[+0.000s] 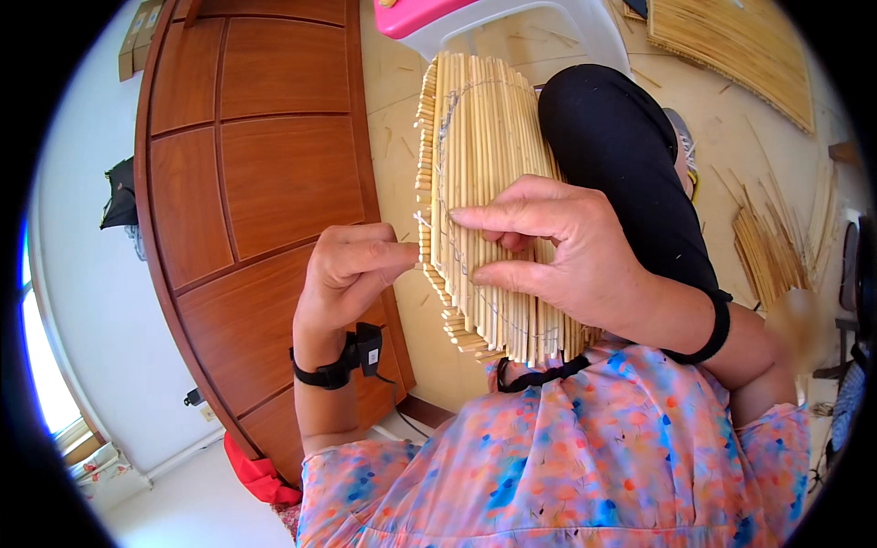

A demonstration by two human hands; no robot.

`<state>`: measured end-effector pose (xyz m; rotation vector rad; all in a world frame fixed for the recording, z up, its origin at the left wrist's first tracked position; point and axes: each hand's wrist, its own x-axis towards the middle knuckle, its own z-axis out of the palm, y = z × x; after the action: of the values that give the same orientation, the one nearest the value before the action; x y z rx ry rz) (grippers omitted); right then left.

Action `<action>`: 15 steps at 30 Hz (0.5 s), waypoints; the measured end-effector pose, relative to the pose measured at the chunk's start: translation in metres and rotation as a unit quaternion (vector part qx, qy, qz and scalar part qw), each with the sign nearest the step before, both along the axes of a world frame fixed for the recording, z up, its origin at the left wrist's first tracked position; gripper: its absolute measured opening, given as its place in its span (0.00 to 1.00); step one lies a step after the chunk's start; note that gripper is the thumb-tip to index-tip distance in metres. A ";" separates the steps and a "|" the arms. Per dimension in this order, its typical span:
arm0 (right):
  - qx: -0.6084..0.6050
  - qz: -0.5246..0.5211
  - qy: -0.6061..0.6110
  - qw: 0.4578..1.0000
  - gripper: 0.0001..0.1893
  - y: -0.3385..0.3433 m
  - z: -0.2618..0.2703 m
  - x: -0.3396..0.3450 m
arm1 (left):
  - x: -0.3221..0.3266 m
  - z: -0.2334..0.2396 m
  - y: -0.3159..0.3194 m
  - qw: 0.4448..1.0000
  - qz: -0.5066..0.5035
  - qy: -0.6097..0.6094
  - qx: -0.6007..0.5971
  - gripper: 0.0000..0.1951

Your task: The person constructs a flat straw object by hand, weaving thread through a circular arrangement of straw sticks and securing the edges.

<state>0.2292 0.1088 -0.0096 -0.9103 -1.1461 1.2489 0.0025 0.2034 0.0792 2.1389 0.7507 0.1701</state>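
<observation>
A mat of thin pale wooden sticks (490, 137), bound by rows of thin thread or wire, lies curved across my lap beside my black-trousered leg (610, 130). Several sticks fold under along its left edge, their cut ends showing. My left hand (363, 267) is at that edge, index finger and thumb drawn together with the fingertips at the stick ends. Whatever may be between them is too small to tell. My right hand (555, 240) rests on top of the mat, its thumb and index finger apart and touching the sticks. A short white thread end (422, 219) sticks out near my left fingertips.
A pink-topped white plastic stool (575, 27) stands beyond the mat. Another stick mat (733, 55) and a pile of loose sticks (771, 253) lie on the tiled floor at right. A brown wooden panelled door (284, 164) stands at left. A cable (394, 390) hangs from my left wrist.
</observation>
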 end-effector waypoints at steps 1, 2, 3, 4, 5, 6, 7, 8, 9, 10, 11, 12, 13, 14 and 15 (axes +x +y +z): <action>0.020 -0.006 -0.008 1.000 0.23 0.000 -0.001 0.000 | 0.000 -0.001 0.003 1.000 -0.010 -0.009 -0.011 0.09; 0.040 -0.013 -0.017 0.999 0.24 0.000 -0.002 -0.001 | -0.001 -0.001 0.005 1.000 -0.012 -0.007 -0.012 0.09; 0.039 -0.014 -0.016 0.999 0.24 0.000 -0.003 -0.002 | -0.001 -0.002 0.007 1.000 -0.019 -0.009 -0.021 0.09; 0.042 -0.019 -0.020 0.999 0.24 -0.001 -0.004 -0.002 | -0.001 -0.003 0.010 0.999 -0.027 -0.012 -0.031 0.09; 0.046 -0.023 -0.024 0.998 0.24 -0.001 -0.004 -0.003 | 0.000 -0.003 0.012 0.999 -0.028 -0.010 -0.032 0.09; 0.043 -0.023 -0.024 0.999 0.24 -0.002 -0.006 -0.005 | -0.001 -0.003 0.015 0.999 -0.034 -0.005 -0.031 0.08; 0.051 -0.035 -0.018 0.998 0.24 -0.002 -0.008 -0.008 | -0.001 -0.004 0.017 0.999 -0.040 0.000 -0.029 0.08; 0.059 -0.048 -0.013 0.997 0.24 -0.002 -0.009 -0.010 | -0.002 -0.005 0.017 0.999 -0.040 0.000 -0.031 0.08; 0.058 -0.049 -0.013 0.997 0.24 -0.003 -0.009 -0.010 | -0.001 -0.006 0.017 0.998 -0.040 -0.005 -0.042 0.08; 0.052 -0.049 -0.011 0.997 0.24 -0.004 -0.009 -0.011 | -0.001 -0.007 0.018 0.998 -0.040 -0.008 -0.047 0.08; 0.045 -0.049 -0.010 0.998 0.23 -0.004 -0.009 -0.012 | 0.000 -0.007 0.019 0.998 -0.040 -0.012 -0.053 0.08; 0.044 -0.048 -0.009 0.998 0.23 -0.004 -0.009 -0.012 | 0.000 -0.007 0.020 0.997 -0.045 -0.010 -0.062 0.07; 0.045 -0.050 -0.009 0.998 0.23 -0.005 -0.008 -0.012 | 0.001 -0.007 0.021 0.997 -0.046 -0.009 -0.067 0.07; 0.046 -0.051 -0.009 0.998 0.23 -0.005 -0.008 -0.013 | 0.001 -0.006 0.021 0.996 -0.048 -0.008 -0.073 0.07; 0.045 -0.050 -0.009 0.998 0.23 -0.005 -0.008 -0.013 | 0.001 -0.007 0.023 0.996 -0.059 -0.007 -0.070 0.07</action>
<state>0.2164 0.1038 -0.0177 -0.9015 -1.1473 1.1011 0.0039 0.2264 0.0725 2.0394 0.6080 0.0671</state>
